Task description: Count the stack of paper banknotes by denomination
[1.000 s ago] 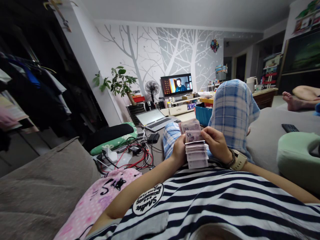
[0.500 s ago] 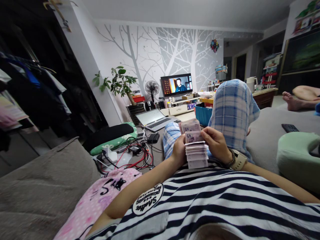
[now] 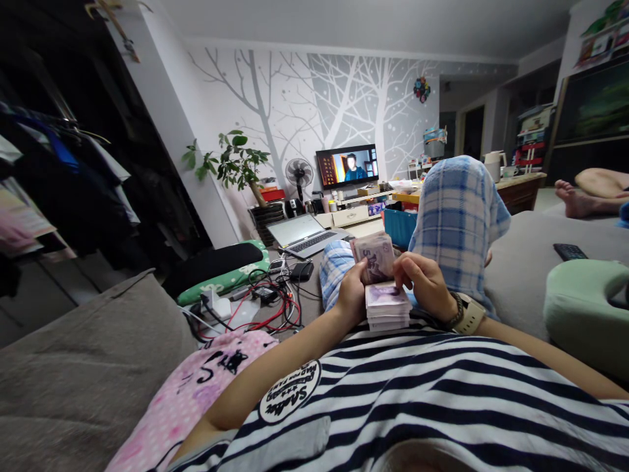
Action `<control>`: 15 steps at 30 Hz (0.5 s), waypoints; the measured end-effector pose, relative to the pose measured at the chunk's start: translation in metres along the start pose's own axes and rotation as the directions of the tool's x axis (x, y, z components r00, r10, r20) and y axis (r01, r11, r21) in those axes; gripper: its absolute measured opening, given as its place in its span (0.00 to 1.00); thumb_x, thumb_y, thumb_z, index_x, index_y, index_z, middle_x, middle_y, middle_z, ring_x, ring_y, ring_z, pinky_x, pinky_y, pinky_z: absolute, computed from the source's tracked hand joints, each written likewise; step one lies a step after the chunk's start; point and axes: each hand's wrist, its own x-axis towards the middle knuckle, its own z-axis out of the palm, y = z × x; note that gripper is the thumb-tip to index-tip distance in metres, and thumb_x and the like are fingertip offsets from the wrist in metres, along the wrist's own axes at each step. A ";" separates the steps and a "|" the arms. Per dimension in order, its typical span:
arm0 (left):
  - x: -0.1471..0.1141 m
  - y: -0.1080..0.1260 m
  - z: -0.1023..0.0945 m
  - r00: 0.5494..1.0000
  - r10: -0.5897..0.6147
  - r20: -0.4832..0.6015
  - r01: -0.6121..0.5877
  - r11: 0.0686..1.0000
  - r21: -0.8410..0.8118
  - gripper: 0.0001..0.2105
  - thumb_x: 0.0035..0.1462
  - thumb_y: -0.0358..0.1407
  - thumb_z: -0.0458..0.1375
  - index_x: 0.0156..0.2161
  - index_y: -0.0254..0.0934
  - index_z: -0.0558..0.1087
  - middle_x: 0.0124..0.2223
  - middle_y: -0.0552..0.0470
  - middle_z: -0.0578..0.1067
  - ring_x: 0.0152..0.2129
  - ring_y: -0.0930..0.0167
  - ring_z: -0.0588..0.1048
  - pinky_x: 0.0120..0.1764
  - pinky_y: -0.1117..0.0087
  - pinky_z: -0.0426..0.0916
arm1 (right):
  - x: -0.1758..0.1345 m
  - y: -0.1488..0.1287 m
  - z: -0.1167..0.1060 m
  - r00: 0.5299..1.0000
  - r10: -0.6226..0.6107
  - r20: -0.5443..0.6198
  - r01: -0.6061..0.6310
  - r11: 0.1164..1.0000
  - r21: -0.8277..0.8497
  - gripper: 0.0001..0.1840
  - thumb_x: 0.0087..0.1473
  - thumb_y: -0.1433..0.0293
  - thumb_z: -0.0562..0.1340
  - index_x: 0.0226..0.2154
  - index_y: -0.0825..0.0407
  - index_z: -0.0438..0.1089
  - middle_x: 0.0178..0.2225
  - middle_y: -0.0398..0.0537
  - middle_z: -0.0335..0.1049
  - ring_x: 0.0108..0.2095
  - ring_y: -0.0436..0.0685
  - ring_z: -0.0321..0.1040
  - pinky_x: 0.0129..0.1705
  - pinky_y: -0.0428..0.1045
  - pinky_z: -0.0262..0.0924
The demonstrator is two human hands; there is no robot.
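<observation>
A wad of purplish banknotes point(image 3: 374, 255), the upper one showing a 5, is held upright over my lap. My left hand point(image 3: 352, 290) is closed round the wad's left side, thumb across its front. Below, a layered stack of folded-down notes point(image 3: 387, 307) fans toward my striped shirt point(image 3: 393, 380). Curled at the wad's right edge is my right hand point(image 3: 426, 282), its fingers pinched together at the notes; the fingertips partly hide what they grip. A pale watch point(image 3: 470, 316) and a dark bracelet are on my right wrist.
My raised knee in plaid trousers point(image 3: 452, 223) stands beyond my right hand. To the left lie an open laptop point(image 3: 309, 242), tangled cables point(image 3: 275, 305) and a pink cloth point(image 3: 206, 387). At right are a green cushion point(image 3: 574, 295), a remote point(image 3: 569, 252) and another person's foot point(image 3: 570, 196).
The note that my right hand pinched has folded down onto the lower stack, uncovering another note marked 5. The lower notes now look more bunched; my left hand keeps its hold.
</observation>
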 end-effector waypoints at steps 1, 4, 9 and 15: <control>-0.001 0.001 0.000 1.000 0.006 -0.015 -0.006 1.000 0.015 0.07 0.49 0.36 0.60 0.30 0.32 0.75 0.29 0.49 0.78 0.35 0.66 0.77 0.39 0.69 0.70 | 0.001 0.000 0.000 1.000 0.006 -0.024 -0.007 1.000 -0.019 0.22 0.61 0.54 0.53 0.24 0.51 0.67 0.19 0.43 0.64 0.20 0.50 0.57 0.25 0.48 0.52; -0.007 0.006 0.002 0.999 -0.030 0.018 0.030 0.999 0.032 0.07 0.48 0.35 0.60 0.30 0.31 0.75 0.29 0.48 0.79 0.36 0.64 0.78 0.40 0.68 0.70 | 0.004 0.004 -0.001 0.991 0.060 -0.122 -0.070 0.995 -0.075 0.21 0.58 0.55 0.58 0.21 0.51 0.64 0.19 0.41 0.62 0.21 0.50 0.57 0.25 0.47 0.52; -0.016 0.011 0.007 0.995 -0.044 0.088 0.043 0.999 0.014 0.09 0.45 0.34 0.61 0.33 0.30 0.76 0.29 0.47 0.79 0.31 0.63 0.78 0.39 0.65 0.72 | 0.009 0.015 -0.001 0.980 0.130 -0.148 -0.145 0.985 -0.096 0.20 0.54 0.55 0.61 0.21 0.51 0.63 0.18 0.40 0.60 0.21 0.49 0.56 0.24 0.46 0.51; -0.012 0.008 0.008 0.999 -0.021 0.044 0.020 1.000 0.006 0.08 0.48 0.33 0.59 0.32 0.30 0.76 0.27 0.48 0.78 0.30 0.65 0.78 0.40 0.66 0.71 | 0.007 0.013 0.000 0.985 0.094 -0.145 -0.114 0.984 -0.138 0.18 0.56 0.58 0.60 0.21 0.51 0.62 0.19 0.39 0.59 0.22 0.49 0.55 0.25 0.46 0.51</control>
